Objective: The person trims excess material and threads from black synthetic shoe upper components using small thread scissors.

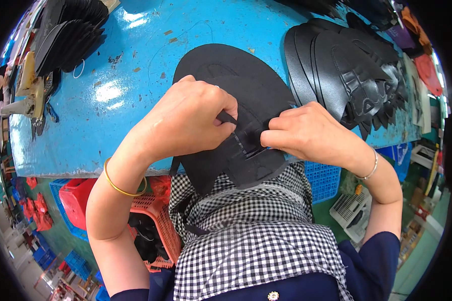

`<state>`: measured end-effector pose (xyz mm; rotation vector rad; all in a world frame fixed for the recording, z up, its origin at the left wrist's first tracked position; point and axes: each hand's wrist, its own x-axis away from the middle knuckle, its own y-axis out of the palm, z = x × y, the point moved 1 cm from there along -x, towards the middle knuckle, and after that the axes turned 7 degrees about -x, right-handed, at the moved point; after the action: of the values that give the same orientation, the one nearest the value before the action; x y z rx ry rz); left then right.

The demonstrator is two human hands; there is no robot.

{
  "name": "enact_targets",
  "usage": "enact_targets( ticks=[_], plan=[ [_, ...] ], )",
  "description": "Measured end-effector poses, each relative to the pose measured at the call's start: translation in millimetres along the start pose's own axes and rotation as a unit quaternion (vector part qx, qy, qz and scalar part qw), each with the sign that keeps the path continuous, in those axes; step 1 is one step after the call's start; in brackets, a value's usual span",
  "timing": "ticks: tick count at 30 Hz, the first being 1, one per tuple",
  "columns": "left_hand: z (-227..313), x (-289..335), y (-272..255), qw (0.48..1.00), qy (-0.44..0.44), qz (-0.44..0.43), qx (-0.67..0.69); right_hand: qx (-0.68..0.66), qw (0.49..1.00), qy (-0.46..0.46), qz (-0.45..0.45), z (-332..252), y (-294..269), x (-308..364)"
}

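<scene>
A flat black shoe upper (251, 85) lies at the table's front edge, its lower end hanging over toward my lap. Thumb and forefinger of my left hand (193, 115) pinch a short black strip (227, 118) above the upper's middle. Just below the strip, a narrow slit with a pale line runs through the black material. My right hand (304, 131) is closed on the upper's right part, fingers curled under and thumb pressed near the slit. Its fingertips are partly hidden.
More black uppers (331, 70) lie stacked at the right on the blue table (130, 95). Black pieces (73, 37) and a yellowish tool (32, 90) are at the left. An orange basket (165, 226) and a blue crate (322, 180) stand below the table edge.
</scene>
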<state>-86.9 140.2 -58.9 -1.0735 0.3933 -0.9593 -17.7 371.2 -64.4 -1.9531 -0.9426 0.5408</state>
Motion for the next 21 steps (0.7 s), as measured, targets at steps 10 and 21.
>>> enact_targets(
  ticks=[10, 21],
  plan=[
    [-7, 3, -4, 0.999, 0.004, 0.002, 0.038, -0.06, 0.993, 0.06, 0.077, 5, -19, -3],
    [-10, 5, -8, 0.998, -0.014, -0.018, 0.064, -0.036, 0.993, 0.084, 0.073, 13, 2, -28]
  ],
)
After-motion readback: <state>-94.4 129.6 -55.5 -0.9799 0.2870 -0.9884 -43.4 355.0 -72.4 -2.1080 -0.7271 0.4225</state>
